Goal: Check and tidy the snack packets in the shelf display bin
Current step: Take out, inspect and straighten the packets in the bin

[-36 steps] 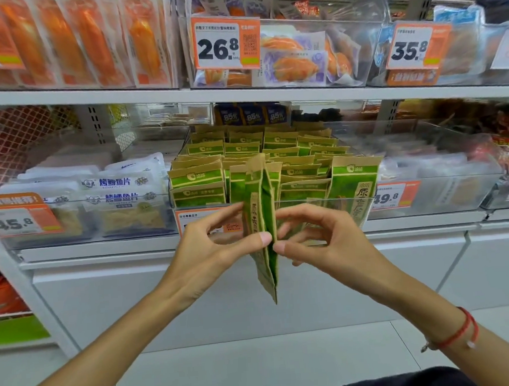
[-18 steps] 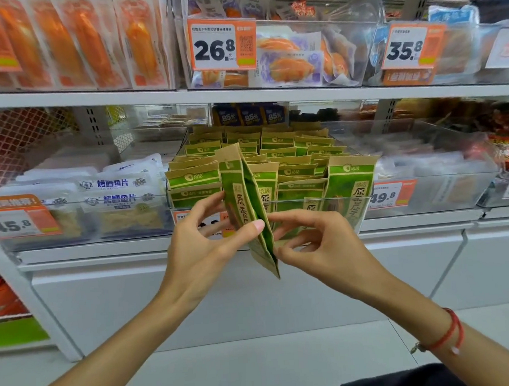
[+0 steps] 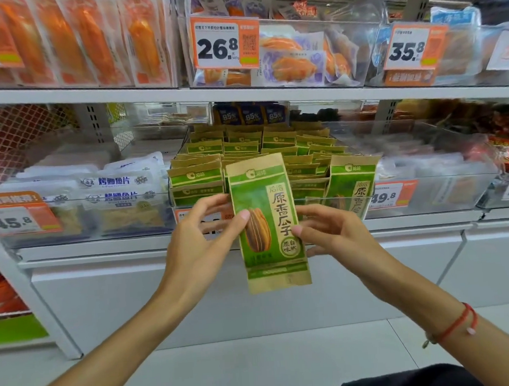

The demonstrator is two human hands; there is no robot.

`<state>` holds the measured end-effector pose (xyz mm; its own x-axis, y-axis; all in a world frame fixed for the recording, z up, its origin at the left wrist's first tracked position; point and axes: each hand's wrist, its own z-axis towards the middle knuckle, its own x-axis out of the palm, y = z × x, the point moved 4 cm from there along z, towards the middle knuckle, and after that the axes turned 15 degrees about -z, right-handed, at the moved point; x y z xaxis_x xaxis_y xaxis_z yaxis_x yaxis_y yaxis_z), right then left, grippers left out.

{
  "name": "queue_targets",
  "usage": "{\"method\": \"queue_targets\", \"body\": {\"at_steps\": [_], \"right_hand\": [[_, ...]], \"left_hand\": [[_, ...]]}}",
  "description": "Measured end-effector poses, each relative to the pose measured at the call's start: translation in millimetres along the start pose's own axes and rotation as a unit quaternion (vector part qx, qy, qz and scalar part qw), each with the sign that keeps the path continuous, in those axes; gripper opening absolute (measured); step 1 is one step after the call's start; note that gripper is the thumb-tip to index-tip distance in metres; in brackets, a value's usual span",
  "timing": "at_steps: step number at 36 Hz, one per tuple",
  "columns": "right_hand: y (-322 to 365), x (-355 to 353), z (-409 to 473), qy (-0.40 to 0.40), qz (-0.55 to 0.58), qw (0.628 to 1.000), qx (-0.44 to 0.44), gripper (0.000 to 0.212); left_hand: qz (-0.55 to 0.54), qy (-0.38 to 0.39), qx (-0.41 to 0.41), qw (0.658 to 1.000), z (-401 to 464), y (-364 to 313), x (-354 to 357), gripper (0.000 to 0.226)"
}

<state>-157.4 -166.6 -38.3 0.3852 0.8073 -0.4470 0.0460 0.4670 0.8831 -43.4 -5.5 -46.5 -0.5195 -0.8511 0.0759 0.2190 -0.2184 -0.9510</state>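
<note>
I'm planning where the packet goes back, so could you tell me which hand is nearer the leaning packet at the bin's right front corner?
Right. The right hand sits just below-left of that leaning packet; the left hand is across the held packet, farther off.

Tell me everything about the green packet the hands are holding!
The green packet is a flat, tall pouch, green with tan paper-like bands at top and bottom. Its front faces us, showing a striped seed picture and big characters. It is upright, slightly tilted, in front of the clear bin of matching packets. The left hand and right hand pinch its sides.
</note>
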Motion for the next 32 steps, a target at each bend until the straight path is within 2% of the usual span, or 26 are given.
{"method": "queue_targets", "body": {"at_steps": [5,12,16,21,25,28,32], "right_hand": [[-10,6,2,0.031,0.012,0.999,0.035,0.021],[-9,5,6,-0.045,-0.018,0.999,0.0,0.019],[-9,5,7,-0.061,-0.018,0.998,0.007,0.016],[-9,4,7,-0.074,-0.015,0.997,0.023,0.018],[-5,2,6,-0.073,-0.009,0.997,0.014,0.023],[3,0,2,-0.065,-0.037,0.997,-0.03,0.021],[19,-6,-5,-0.116,-0.074,0.985,-0.102,0.021]], "left_hand": [[-0.04,0.054,-0.073,0.995,0,3,4,0.018],[-0.006,0.037,-0.003,0.999,-6,-6,6,0.035],[0.044,0.041,0.036,0.998,-11,-10,9,0.041],[0.057,0.048,0.044,0.996,-13,-9,10,0.051],[0.043,0.057,0.049,0.996,-13,-10,9,0.044],[0.03,0.068,0.056,0.996,-14,-11,10,0.04],[0.002,0.075,0.078,0.994,-15,-17,11,0.039]]}}
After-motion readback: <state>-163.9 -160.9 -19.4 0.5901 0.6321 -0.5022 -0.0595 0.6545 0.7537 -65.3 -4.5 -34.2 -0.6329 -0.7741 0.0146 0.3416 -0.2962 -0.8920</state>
